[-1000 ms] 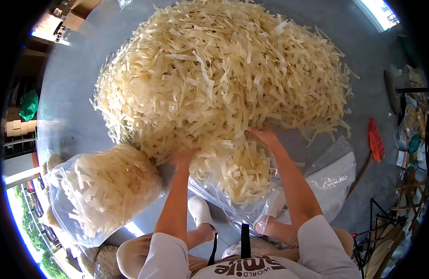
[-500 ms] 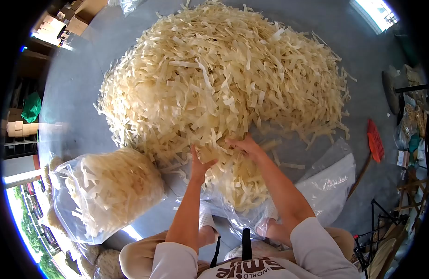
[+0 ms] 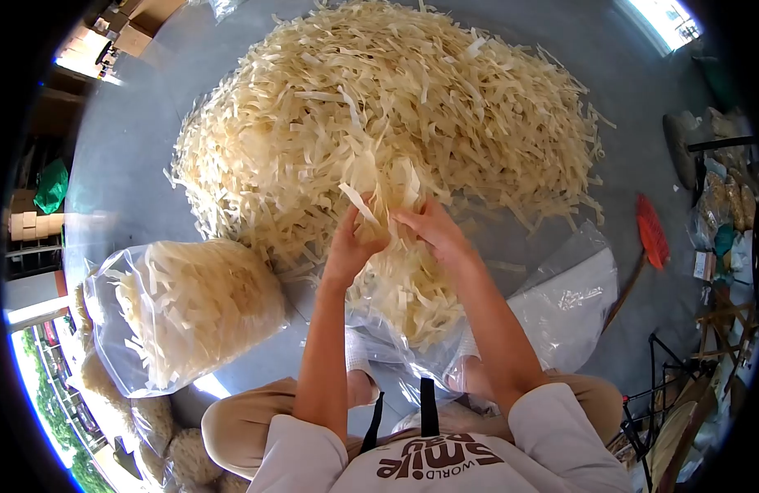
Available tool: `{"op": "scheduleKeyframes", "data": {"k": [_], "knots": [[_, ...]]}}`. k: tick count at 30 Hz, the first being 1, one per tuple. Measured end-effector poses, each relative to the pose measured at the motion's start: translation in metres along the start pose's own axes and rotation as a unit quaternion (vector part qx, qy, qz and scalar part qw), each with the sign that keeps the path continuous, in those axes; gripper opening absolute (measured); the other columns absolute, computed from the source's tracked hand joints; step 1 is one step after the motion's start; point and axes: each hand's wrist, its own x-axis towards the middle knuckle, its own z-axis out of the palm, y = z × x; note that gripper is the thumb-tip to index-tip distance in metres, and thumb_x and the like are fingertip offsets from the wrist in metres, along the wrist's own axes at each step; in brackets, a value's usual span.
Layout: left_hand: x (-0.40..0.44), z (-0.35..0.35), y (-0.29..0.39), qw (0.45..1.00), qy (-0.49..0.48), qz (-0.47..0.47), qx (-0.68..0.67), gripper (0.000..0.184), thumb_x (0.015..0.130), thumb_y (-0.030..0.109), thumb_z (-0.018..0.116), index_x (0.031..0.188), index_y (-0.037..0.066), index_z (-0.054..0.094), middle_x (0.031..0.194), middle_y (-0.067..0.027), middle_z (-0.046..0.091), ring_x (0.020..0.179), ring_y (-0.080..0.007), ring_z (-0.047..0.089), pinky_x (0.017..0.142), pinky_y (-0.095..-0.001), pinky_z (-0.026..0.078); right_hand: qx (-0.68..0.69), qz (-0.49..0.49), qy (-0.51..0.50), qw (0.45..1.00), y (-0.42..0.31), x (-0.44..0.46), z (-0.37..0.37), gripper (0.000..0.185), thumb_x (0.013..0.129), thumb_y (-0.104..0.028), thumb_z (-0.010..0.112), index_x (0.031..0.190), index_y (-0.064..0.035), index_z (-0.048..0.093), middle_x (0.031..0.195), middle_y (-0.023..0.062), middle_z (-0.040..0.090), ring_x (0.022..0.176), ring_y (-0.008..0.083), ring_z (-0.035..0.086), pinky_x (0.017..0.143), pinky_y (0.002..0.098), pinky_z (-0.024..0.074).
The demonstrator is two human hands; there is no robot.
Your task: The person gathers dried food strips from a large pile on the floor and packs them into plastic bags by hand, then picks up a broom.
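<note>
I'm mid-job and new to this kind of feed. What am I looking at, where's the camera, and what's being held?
There is no machine here: the left hand and right hand are a person's own bare hands. The view comes from one camera worn on that person's head, looking forward and down, so the round, bent edges come from the wide lens.

On the grey floor lies a big pile of pale strips. A filled clear bag sits at the person's left, and more clear plastic lies flat at the right. Between the hands is a loose bunch of strips, in the grip of both.
</note>
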Motion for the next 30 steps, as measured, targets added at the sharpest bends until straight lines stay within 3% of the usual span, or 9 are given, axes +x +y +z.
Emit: {"op": "scheduleKeyframes", "data": {"k": [6, 11, 13, 16, 20, 23, 27, 29, 30], "knots": [[-0.023, 0.032, -0.014, 0.992, -0.063, 0.092, 0.058, 0.079, 0.063, -0.012, 0.067, 0.131, 0.012, 0.034, 0.115, -0.003, 0.051, 0.104, -0.0136, 0.048, 0.087, -0.0279, 0.042, -0.03, -0.119, 0.055, 0.991, -0.006, -0.057, -0.024, 0.051, 0.072, -0.009, 0.066, 0.118, 0.0, 0.044, 0.1, 0.0097, 0.058, 0.084, 0.0154, 0.058, 0.071, 0.0265, 0.047], [-0.061, 0.032, -0.109, 0.973, -0.095, 0.054, 0.201, 0.078, 0.058, 0.001, 0.072, 0.127, 0.011, 0.038, 0.128, -0.0115, 0.037, 0.123, -0.0283, 0.031, 0.099, -0.0364, 0.033, 0.044, -0.082, 0.055, 0.994, 0.11, -0.077, -0.049, 0.054, 0.07, -0.01, 0.067, 0.119, 0.0001, 0.045, 0.101, 0.0118, 0.059, 0.091, 0.0213, 0.058, 0.078, 0.0305, 0.0462], [-0.08, 0.02, -0.142, 0.953, -0.097, 0.042, 0.285, 0.079, 0.057, 0.005, 0.072, 0.127, 0.011, 0.038, 0.129, -0.0135, 0.037, 0.125, -0.0305, 0.028, 0.099, -0.038, 0.032, -0.332, -0.129, 0.11, 0.928, 0.169, -0.07, -0.053, 0.057, 0.067, -0.014, 0.068, 0.118, 0.0002, 0.045, 0.101, 0.0119, 0.059, 0.092, 0.024, 0.057, 0.082, 0.0333, 0.0439], [-0.102, 0.015, -0.122, 0.91, -0.061, -0.029, 0.408, 0.082, 0.056, 0.009, 0.073, 0.129, 0.012, 0.036, 0.131, -0.017, 0.037, 0.122, -0.0372, 0.032, 0.098, -0.0389, 0.033, -0.304, -0.186, 0.146, 0.923, 0.16, -0.093, -0.041, 0.052, 0.065, -0.014, 0.068, 0.112, 0.0002, 0.049, 0.1, 0.0149, 0.058, 0.094, 0.0311, 0.055, 0.084, 0.0358, 0.0422], [-0.091, 0.003, -0.101, 0.927, -0.06, -0.004, 0.37, 0.064, 0.062, 0.006, 0.068, 0.122, 0.012, 0.046, 0.122, -0.0161, 0.048, 0.108, -0.0335, 0.049, 0.089, -0.0363, 0.041, -0.403, -0.055, 0.013, 0.913, 0.121, -0.095, -0.058, 0.046, 0.063, -0.012, 0.068, 0.104, 0.0001, 0.051, 0.105, 0.0183, 0.054, 0.097, 0.0342, 0.052, 0.083, 0.0372, 0.0417], [-0.084, 0.001, -0.095, 0.947, 0.053, -0.147, 0.282, 0.052, 0.066, 0.008, 0.065, 0.116, 0.011, 0.051, 0.119, -0.0138, 0.051, 0.107, -0.0279, 0.05, 0.082, -0.0366, 0.043, -0.409, -0.019, 0.162, 0.898, 0.11, -0.091, -0.078, 0.046, 0.061, -0.014, 0.069, 0.101, -0.0007, 0.05, 0.106, 0.0213, 0.052, 0.096, 0.034, 0.051, 0.08, 0.039, 0.0417], [-0.091, -0.007, -0.129, 0.808, 0.301, 0.057, 0.503, 0.028, 0.069, 0.022, 0.068, 0.091, 0.004, 0.062, 0.075, -0.0133, 0.063, 0.071, -0.0293, 0.06, 0.065, -0.0373, 0.046, -0.507, -0.198, 0.419, 0.726, 0.136, -0.084, -0.098, 0.03, 0.064, -0.018, 0.068, 0.088, -0.0033, 0.057, 0.085, 0.0171, 0.059, 0.078, 0.0306, 0.057, 0.07, 0.0411, 0.0448], [-0.089, -0.022, -0.162, 0.879, 0.216, -0.049, 0.423, 0.029, 0.069, 0.023, 0.069, 0.088, 0.003, 0.062, 0.073, -0.0132, 0.063, 0.07, -0.0284, 0.06, 0.064, -0.037, 0.046, -0.537, -0.21, 0.447, 0.684, 0.146, -0.085, -0.103, 0.024, 0.066, -0.02, 0.067, 0.081, -0.0036, 0.059, 0.076, 0.0156, 0.06, 0.073, 0.031, 0.058, 0.067, 0.0416, 0.0456], [-0.089, -0.023, -0.163, 0.923, 0.124, -0.151, 0.331, 0.029, 0.068, 0.025, 0.069, 0.085, 0.002, 0.061, 0.071, -0.0131, 0.063, 0.07, -0.0276, 0.061, 0.063, -0.0368, 0.046, -0.515, -0.135, 0.377, 0.758, 0.144, -0.089, -0.103, 0.02, 0.068, -0.021, 0.065, 0.076, -0.0032, 0.061, 0.073, 0.016, 0.059, 0.071, 0.0328, 0.058, 0.066, 0.0418, 0.0457]]}}
